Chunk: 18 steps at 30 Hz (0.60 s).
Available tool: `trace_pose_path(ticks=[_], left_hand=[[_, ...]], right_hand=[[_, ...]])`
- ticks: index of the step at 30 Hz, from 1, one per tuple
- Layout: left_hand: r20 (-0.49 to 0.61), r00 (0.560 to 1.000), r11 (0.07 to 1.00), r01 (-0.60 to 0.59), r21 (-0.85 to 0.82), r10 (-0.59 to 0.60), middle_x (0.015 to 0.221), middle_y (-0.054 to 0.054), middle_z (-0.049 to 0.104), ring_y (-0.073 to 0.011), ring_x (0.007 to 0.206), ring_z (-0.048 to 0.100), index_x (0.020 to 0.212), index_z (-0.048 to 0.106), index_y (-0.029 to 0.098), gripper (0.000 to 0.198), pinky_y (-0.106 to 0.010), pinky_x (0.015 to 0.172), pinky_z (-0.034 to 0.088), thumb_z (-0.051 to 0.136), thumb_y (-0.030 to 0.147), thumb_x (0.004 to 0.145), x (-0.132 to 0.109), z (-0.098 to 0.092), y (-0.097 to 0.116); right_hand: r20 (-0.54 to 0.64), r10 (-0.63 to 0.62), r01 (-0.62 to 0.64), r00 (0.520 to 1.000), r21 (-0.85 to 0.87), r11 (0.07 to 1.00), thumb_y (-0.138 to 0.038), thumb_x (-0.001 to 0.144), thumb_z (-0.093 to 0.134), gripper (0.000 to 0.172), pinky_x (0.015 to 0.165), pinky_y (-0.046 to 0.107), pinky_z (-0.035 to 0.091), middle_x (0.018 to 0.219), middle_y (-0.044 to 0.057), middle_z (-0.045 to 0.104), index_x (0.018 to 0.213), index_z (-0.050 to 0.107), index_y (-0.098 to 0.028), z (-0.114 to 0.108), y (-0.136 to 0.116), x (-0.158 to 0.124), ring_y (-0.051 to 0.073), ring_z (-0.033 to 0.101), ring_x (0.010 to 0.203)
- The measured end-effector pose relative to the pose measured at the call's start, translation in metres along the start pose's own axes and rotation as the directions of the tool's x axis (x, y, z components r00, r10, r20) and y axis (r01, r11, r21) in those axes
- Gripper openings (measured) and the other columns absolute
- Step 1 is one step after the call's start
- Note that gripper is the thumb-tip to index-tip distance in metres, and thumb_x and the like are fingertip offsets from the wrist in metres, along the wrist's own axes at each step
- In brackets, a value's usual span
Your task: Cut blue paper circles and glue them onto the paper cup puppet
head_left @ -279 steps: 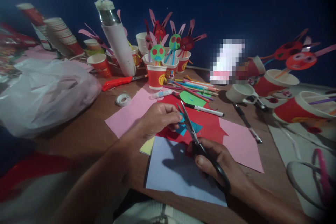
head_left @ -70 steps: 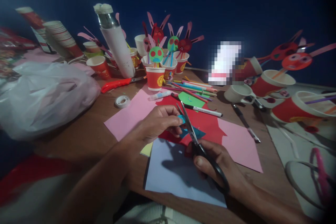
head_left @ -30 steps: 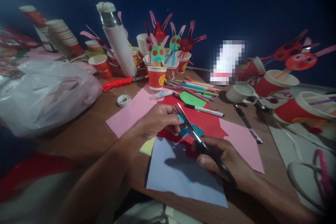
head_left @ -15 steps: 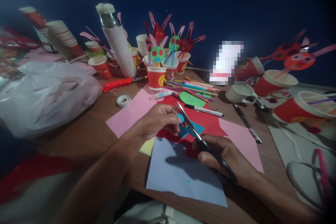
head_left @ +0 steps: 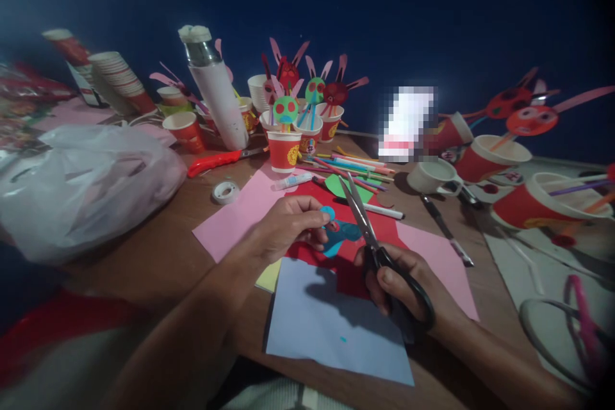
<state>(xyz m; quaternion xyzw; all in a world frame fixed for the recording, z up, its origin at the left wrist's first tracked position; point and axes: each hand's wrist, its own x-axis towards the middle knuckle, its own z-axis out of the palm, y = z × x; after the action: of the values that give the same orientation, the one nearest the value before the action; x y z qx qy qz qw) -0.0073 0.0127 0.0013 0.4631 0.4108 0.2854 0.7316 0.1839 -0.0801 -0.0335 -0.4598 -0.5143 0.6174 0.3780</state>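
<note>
Between the thumb and fingers of my left hand (head_left: 298, 223) is a small round piece of blue paper (head_left: 328, 214). My right hand (head_left: 402, 278) grips black-handled scissors (head_left: 364, 218), whose blades point up and away, slightly apart. The blades are to the right of the blue piece and do not touch it. Below and behind the hands lie a blue paper scrap (head_left: 336, 242) and red paper (head_left: 353, 278). A light blue sheet (head_left: 331, 323) lies nearest to me, with a tiny blue snippet (head_left: 343, 339) on it.
A white plastic bag (head_left: 96, 186), a tape roll (head_left: 225, 191) and a red-handled cutter (head_left: 216, 162) lie left. Behind stand a flask (head_left: 218, 99) and paper cups with rabbit faces (head_left: 284, 152). Pens (head_left: 355, 166), a white mug (head_left: 434, 177) and more cups (head_left: 494, 157) are right.
The scissors have moved away from the blue piece to the right and turned more upright. My left hand stays nearly in place. The whole view has shifted slightly.
</note>
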Motion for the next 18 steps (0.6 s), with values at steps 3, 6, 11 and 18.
trace_pose_path(ticks=[3, 6, 11, 18], left_hand=[[-0.018, 0.999, 0.999, -0.030, -0.044, 0.030, 0.062, -0.002, 0.063, -0.0083, 0.050, 0.056, 0.068, 0.055, 0.012, 0.016, -0.020, 0.049, 0.049, 0.066, 0.024, 0.071, 0.001, 0.000, -0.001], [-0.021, 0.998, 0.995, -0.056, -0.086, 0.054, 0.069, -0.003, 0.064, -0.0077, 0.052, 0.056, 0.070, 0.055, 0.012, 0.017, -0.021, 0.050, 0.050, 0.066, 0.025, 0.072, 0.002, 0.000, -0.002], [0.020, 0.999, 0.990, -0.036, -0.134, 0.039, 0.070, -0.003, 0.064, -0.0083, 0.056, 0.057, 0.072, 0.055, 0.011, 0.018, -0.020, 0.053, 0.050, 0.067, 0.025, 0.073, 0.003, 0.000, -0.005], [0.056, 0.998, 0.972, 0.024, -0.232, -0.011, 0.075, -0.004, 0.067, -0.0097, 0.058, 0.061, 0.073, 0.053, 0.013, 0.014, -0.019, 0.053, 0.049, 0.064, 0.022, 0.076, 0.007, 0.003, -0.014]], right_hand=[[-0.050, -0.059, 0.058, 0.997, -0.022, 0.998, -0.055, 0.081, 0.054, 0.039, 0.043, 0.017, 0.034, 0.053, -0.005, 0.050, 0.094, 0.052, -0.018, -0.002, -0.002, -0.001, 0.006, 0.044, 0.042], [-0.155, -0.159, 0.135, 0.975, -0.152, 0.979, -0.055, 0.082, 0.051, 0.037, 0.048, 0.019, 0.039, 0.055, -0.004, 0.052, 0.091, 0.052, -0.019, -0.007, -0.007, 0.001, 0.008, 0.047, 0.047], [-0.259, -0.274, 0.198, 0.926, -0.282, 0.939, -0.055, 0.079, 0.056, 0.042, 0.061, 0.023, 0.047, 0.078, 0.002, 0.058, 0.101, 0.049, -0.020, -0.014, -0.010, 0.010, 0.014, 0.056, 0.069], [-0.261, -0.344, 0.210, 0.902, -0.430, 0.878, -0.039, 0.072, 0.069, 0.041, 0.074, 0.029, 0.048, 0.091, 0.004, 0.056, 0.101, 0.046, -0.022, -0.010, -0.005, 0.011, 0.018, 0.056, 0.085]])
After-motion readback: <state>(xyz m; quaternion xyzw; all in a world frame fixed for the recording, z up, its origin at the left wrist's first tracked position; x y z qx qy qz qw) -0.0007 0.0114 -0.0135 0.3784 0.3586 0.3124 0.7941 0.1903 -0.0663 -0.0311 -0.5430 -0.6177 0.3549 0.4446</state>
